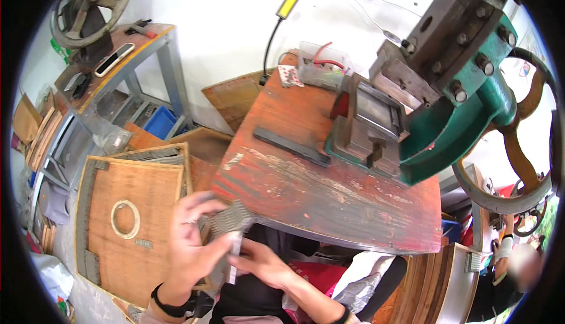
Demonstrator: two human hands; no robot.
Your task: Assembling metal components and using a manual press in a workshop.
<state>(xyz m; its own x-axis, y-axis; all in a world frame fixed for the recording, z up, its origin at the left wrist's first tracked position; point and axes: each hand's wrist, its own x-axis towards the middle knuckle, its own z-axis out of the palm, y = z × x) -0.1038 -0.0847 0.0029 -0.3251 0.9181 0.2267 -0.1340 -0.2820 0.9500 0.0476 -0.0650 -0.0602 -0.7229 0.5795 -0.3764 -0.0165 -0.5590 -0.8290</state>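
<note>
In front of my body, at the near edge of the table, my left hand (191, 238) is closed around a small bundle of thin grey ribbed strips (231, 219). Its thumb presses on the near side, with the fingers curled over the far side. My right hand (265, 263) has its fingers bent in against the lower end of the same bundle, where a pale, flat edge (233, 256) faces it. Whether that edge belongs to the strips or is a separate piece, I cannot tell. My fingers partly hide the bundle.
On the worn red table (282, 188) stand a green hand press (482, 100) with a large wheel, a dark metal bar (291, 146), a clear plastic box (323, 65) and a yellow lamp (291, 0). A wooden tray (153, 194) with grey strips lies left. Another person (500, 277) is far right.
</note>
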